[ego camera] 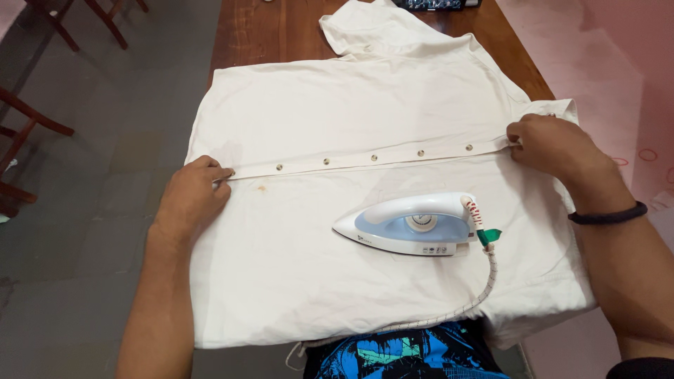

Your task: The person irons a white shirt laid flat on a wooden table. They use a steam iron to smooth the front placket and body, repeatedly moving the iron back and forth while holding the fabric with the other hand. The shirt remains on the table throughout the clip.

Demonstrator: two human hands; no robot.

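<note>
A white buttoned shirt (pixel 351 112) lies spread flat over a brown wooden table (pixel 274 31). Its button strip (pixel 372 158) runs left to right across the middle. My left hand (pixel 191 196) pinches the strip's left end at the shirt's hem. Over at the collar end, my right hand (pixel 551 144) grips the same strip, and the strip is stretched straight between the two hands. A white and pale blue iron (pixel 411 224) rests flat on the cloth near me, untouched, its tip pointing left. Its braided cord (pixel 484 288) trails off toward my body.
Wooden chair legs (pixel 28 133) stand on the grey floor at the left. A pink floor area (pixel 604 63) lies to the right of the table. A dark patterned object (pixel 428 4) sits at the table's far edge. A black band (pixel 607 216) circles my right wrist.
</note>
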